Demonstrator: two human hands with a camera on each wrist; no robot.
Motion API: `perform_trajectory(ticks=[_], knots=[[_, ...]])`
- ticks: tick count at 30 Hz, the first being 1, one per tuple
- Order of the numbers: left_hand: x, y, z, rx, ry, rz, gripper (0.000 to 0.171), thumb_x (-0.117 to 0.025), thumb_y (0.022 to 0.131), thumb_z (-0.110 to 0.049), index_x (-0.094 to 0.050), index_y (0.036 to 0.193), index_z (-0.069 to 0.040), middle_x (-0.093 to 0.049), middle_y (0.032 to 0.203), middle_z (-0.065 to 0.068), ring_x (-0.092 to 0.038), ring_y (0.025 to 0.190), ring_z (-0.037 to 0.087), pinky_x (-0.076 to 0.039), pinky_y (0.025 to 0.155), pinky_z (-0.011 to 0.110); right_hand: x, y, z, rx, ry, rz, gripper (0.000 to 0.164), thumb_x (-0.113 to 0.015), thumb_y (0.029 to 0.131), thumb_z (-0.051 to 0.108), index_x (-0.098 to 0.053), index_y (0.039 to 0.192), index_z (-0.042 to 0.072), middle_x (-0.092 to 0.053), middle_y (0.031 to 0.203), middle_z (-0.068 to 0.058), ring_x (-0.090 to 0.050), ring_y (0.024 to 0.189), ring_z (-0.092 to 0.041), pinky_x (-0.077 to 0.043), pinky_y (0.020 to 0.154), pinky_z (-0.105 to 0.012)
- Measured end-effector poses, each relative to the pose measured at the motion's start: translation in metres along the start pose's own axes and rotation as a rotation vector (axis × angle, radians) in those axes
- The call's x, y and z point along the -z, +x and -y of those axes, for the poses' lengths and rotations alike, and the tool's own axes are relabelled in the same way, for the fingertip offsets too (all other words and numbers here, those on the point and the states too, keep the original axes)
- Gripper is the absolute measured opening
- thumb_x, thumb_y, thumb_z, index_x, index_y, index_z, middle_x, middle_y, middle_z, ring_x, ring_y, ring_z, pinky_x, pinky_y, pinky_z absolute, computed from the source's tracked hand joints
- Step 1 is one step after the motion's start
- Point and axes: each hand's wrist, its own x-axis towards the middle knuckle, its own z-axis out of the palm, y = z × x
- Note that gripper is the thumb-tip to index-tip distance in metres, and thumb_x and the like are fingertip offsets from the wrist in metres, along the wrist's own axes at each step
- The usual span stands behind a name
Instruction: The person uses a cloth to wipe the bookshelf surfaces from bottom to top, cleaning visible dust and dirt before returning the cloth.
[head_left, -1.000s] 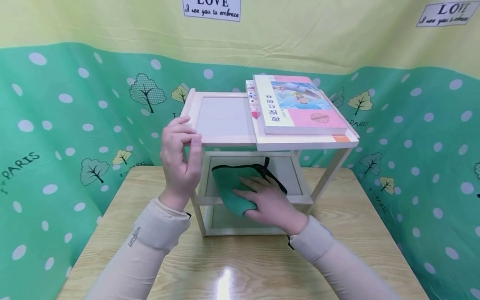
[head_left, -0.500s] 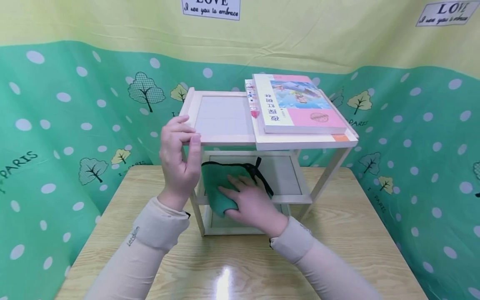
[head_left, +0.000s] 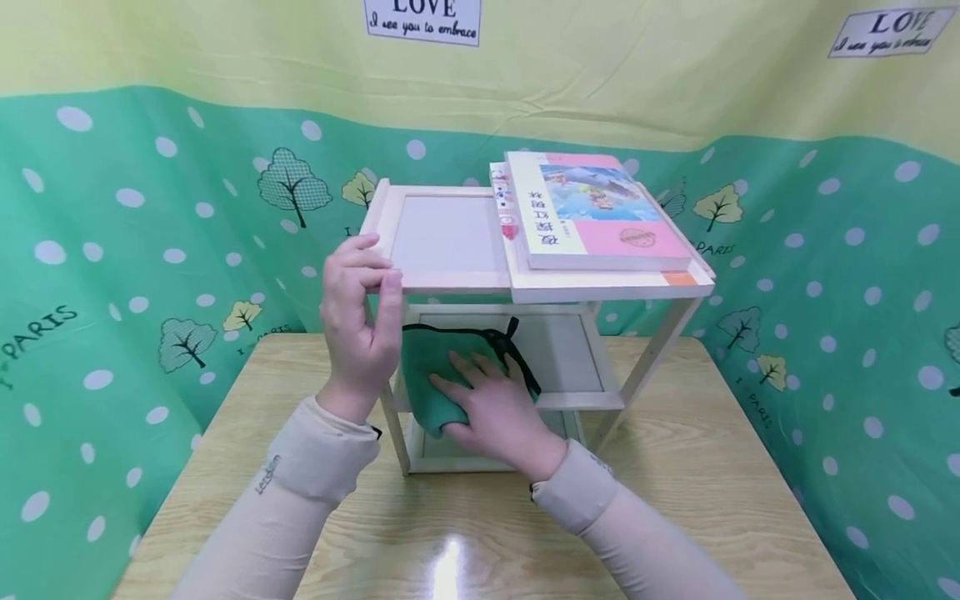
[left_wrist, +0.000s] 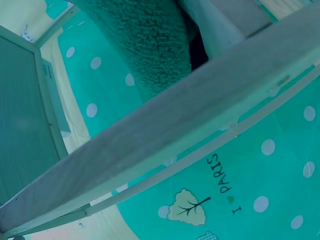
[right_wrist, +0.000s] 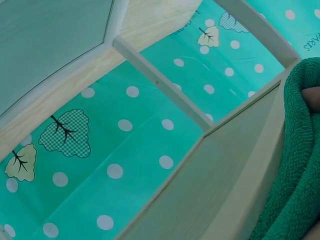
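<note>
A small three-tier wooden rack (head_left: 442, 275) stands on the table. My left hand (head_left: 356, 325) grips its top left front corner, the thumb at the front rail and the fingers bent at the side. My right hand (head_left: 498, 408) holds a green cloth (head_left: 431, 375) with black edging at the middle shelf (head_left: 566, 400). Its fingers are spread over the cloth, which hangs past the shelf's front edge. In the right wrist view the fluffy cloth (right_wrist: 297, 165) is folded about a finger. From the left wrist view, the cloth (left_wrist: 155, 45) appears behind a rack bar (left_wrist: 150, 125).
A pink and white book (head_left: 600, 208) lies on another book (head_left: 517, 287) at the right of the rack's top. The bottom shelf (head_left: 450, 454) is below. A patterned green and yellow curtain (head_left: 225, 167) hangs behind the wooden table (head_left: 675, 483).
My right hand and the green cloth have moved left along the middle shelf, mostly in the first half second. The left hand keeps its place on the rack's corner.
</note>
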Motion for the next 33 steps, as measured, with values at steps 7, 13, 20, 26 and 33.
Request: perform_trajectory(ticks=[7,13,20,26,33], knots=[[0.0013,0.0006,-0.0010,0.001,-0.002,-0.005,0.021,-0.052,0.091,-0.012,-0.052,0.079,0.005,-0.057,0.090,0.026,-0.058,0.113,0.041,-0.044,0.110,0.049,-0.0011,0.0013,0.0027,0.000,-0.016,0.009,0.052,-0.061,0.088,0.045,-0.058,0.138,0.032,-0.053,0.148,-0.006,-0.054,0.131,-0.035,-0.042,0.105,-0.068],[0.0011,0.0014,-0.0018,0.000,-0.001,-0.004,0.021,-0.052,0.091,-0.012,-0.052,0.080,0.006,-0.058,0.090,0.026,-0.058,0.113,0.041,-0.044,0.110,0.049,-0.0027,0.0029,0.0053,-0.001,-0.056,-0.005,0.053,-0.061,0.087,0.047,-0.058,0.138,0.034,-0.053,0.148,-0.005,-0.055,0.130,-0.034,-0.043,0.104,-0.068],[0.0014,0.0003,-0.0019,0.001,0.004,-0.009,0.020,-0.052,0.091,-0.012,-0.052,0.080,0.006,-0.057,0.090,0.026,-0.059,0.113,0.041,-0.045,0.110,0.049,-0.0059,0.0039,0.0090,-0.013,-0.080,0.019,0.054,-0.060,0.088,0.049,-0.056,0.140,0.036,-0.051,0.150,-0.004,-0.053,0.132,-0.033,-0.042,0.105,-0.067],[0.0018,0.0000,-0.0019,0.001,0.001,-0.007,0.021,-0.052,0.091,-0.012,-0.053,0.080,0.005,-0.058,0.090,0.025,-0.059,0.113,0.041,-0.045,0.110,0.049,-0.0072,0.0028,0.0096,-0.011,-0.091,0.005,0.054,-0.061,0.087,0.049,-0.055,0.140,0.037,-0.051,0.150,-0.004,-0.053,0.133,-0.033,-0.041,0.106,-0.068],[0.0030,0.0002,-0.0024,-0.002,0.016,0.008,0.021,-0.050,0.092,-0.012,-0.052,0.081,0.005,-0.058,0.091,0.025,-0.058,0.114,0.040,-0.044,0.111,0.049,-0.0090,0.0020,0.0094,-0.010,-0.098,-0.008,0.054,-0.061,0.088,0.050,-0.056,0.140,0.037,-0.052,0.149,-0.004,-0.053,0.132,-0.032,-0.041,0.107,-0.068]])
